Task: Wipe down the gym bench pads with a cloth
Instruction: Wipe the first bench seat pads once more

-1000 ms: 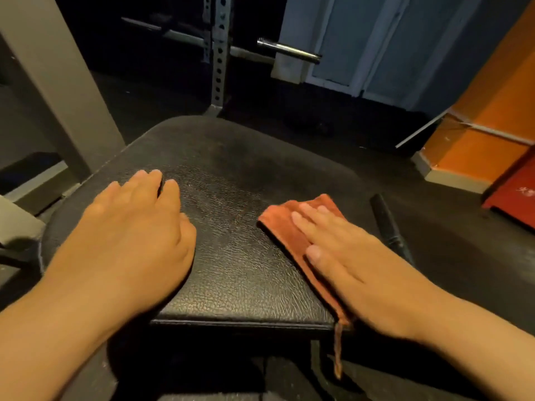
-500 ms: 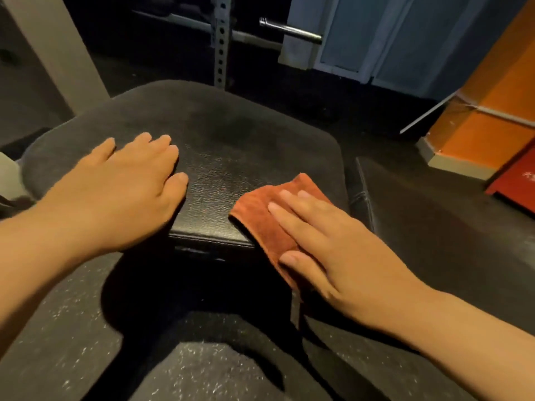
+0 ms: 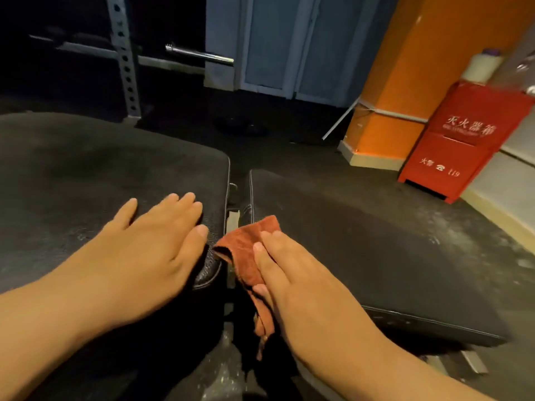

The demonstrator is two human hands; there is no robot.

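Note:
Two black bench pads lie side by side with a narrow gap between them. My left hand rests flat, fingers straight, on the near right corner of the left pad. My right hand presses a rust-orange cloth onto the near left edge of the right pad. The cloth drapes over that edge into the gap, and a loose end hangs below my palm. My thumb lies along the cloth's side.
A perforated steel upright and a barbell end stand behind the left pad. A red fire-extinguisher box sits against the orange pillar at the right, with a white bottle on top. Dusty dark floor surrounds the bench.
The view has swung right. My right hand has slid the cloth off the left pad, across the gap, onto the right pad's edge. My left hand stays flat on the left pad.

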